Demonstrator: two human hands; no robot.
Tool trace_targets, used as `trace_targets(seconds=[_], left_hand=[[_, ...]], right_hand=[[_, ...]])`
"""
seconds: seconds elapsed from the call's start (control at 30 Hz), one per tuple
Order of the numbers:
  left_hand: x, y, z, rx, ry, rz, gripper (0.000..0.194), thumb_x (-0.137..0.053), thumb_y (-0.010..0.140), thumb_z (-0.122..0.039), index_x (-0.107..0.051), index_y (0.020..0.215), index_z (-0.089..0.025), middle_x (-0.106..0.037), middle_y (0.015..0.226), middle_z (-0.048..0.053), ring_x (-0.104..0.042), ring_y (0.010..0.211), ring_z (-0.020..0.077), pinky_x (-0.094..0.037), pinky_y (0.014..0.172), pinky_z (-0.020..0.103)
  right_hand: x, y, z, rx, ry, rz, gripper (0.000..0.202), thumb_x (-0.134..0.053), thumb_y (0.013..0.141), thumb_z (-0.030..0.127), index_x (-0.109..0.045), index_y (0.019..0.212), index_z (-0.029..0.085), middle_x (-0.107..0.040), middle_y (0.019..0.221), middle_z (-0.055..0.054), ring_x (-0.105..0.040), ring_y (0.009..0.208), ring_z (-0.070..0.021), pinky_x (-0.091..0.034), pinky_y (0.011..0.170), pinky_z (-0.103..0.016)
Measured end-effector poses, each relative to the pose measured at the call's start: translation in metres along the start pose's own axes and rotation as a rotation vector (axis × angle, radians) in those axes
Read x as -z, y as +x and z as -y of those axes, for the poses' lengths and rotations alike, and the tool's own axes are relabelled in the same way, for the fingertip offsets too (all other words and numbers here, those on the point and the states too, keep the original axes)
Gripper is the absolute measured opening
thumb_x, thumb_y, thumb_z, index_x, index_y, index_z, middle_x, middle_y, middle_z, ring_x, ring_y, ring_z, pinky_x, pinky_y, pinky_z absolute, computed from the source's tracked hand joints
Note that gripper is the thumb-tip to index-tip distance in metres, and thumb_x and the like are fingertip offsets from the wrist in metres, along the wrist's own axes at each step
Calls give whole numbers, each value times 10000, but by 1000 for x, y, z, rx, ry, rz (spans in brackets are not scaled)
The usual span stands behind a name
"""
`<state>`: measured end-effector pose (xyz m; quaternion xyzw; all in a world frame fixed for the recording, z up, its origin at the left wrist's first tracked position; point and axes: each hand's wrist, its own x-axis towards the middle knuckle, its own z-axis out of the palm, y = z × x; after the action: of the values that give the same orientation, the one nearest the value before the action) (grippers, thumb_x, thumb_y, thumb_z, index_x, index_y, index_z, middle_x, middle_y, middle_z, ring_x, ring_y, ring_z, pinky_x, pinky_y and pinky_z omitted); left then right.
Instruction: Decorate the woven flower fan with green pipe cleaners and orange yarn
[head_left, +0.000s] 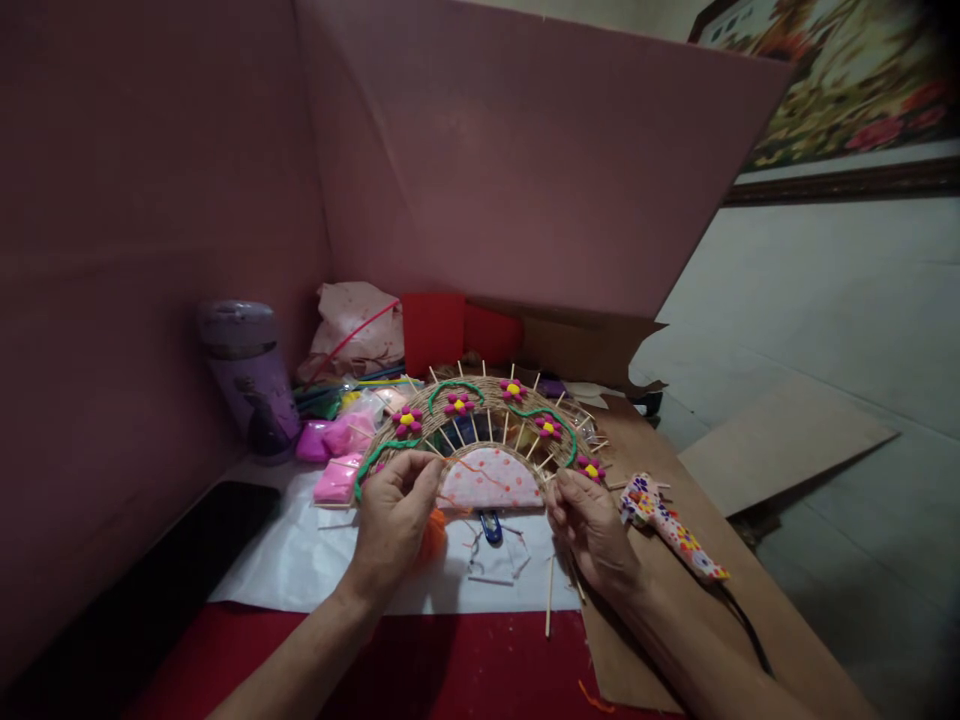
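Before me stands a half-round fan-shaped piece (491, 398) of woven twine on thin sticks. Purple flowers with yellow centres and green vines decorate it, and a white half-circle with orange dots (491, 480) fills its base. My left hand (397, 510) is at its lower left, thumb and finger pinched on orange yarn (480, 468) that trails across the half-circle. At the lower right my right hand (592, 520) is closed in a pinch; what lies between its fingertips is too small to make out. An orange bundle (431, 540) shows partly behind my left hand.
A purple tumbler (251, 380) stands at the left, near a dark phone-like slab (202, 540). Pink clay packets (337, 478) lie beside the fan. A blue clip-like item (491, 527) and loose sticks (548, 595) are in front. A flower-patterned glue gun (675, 525) rests on cardboard (637, 640).
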<state>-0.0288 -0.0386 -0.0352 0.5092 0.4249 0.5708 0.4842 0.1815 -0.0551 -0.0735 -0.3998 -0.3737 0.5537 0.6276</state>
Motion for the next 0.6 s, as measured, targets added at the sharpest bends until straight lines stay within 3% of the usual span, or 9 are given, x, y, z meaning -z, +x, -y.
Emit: trace_targets(seconds=[0.13, 0.23, 0.33, 0.43, 0.53, 0.6], left_hand=[[-1, -1, 1, -5, 1, 21, 205, -619, 746, -340, -580, 697, -144, -459, 532, -56, -353, 461, 51, -290, 438, 183], [-3, -4, 4, 2, 16, 85, 192, -599, 772, -327, -594, 715, -143, -519, 584, -33, -423, 517, 62, -346, 490, 183], [-6, -9, 7, -48, 60, 203, 187, -583, 793, -316, -627, 742, -142, -585, 673, 3, -501, 626, 94, -397, 579, 203], [-9, -15, 9, -106, 116, 365, 195, -562, 815, -313, -656, 786, -145, -595, 681, 10, -496, 623, 97, -391, 575, 207], [-10, -18, 11, -133, 158, 454, 200, -536, 836, -304, -659, 807, -148, -603, 675, 10, -496, 613, 93, -384, 570, 203], [-10, -18, 12, -150, 185, 405, 206, -527, 841, -304, -644, 778, -147, -598, 680, 10, -496, 618, 93, -381, 571, 202]], right_hand=[[4, 2, -3, 85, -61, -77, 276, -715, 712, 362, -517, 660, 177, -456, 535, 60, -296, 396, -33, -190, 354, -154], [4, -1, -4, 221, -271, -16, 141, -660, 776, 330, -602, 813, 207, -510, 661, 33, -416, 492, -62, -344, 445, -177], [-1, -10, -3, 419, -542, 138, 228, -607, 819, 324, -633, 1033, 248, -559, 1025, -44, -550, 850, -150, -457, 715, -254], [-10, -22, 0, 455, -706, 318, 439, -626, 805, 319, -530, 1232, 290, -442, 1282, -65, -438, 1157, -226, -416, 893, -316], [-17, -31, 2, 366, -724, 479, 165, -581, 839, 328, -649, 969, 251, -509, 1164, -59, -459, 1131, -226, -364, 969, -364], [-17, -32, 2, 276, -625, 509, 261, -490, 885, 376, -627, 741, 207, -549, 1030, -63, -519, 1023, -217, -403, 916, -369]])
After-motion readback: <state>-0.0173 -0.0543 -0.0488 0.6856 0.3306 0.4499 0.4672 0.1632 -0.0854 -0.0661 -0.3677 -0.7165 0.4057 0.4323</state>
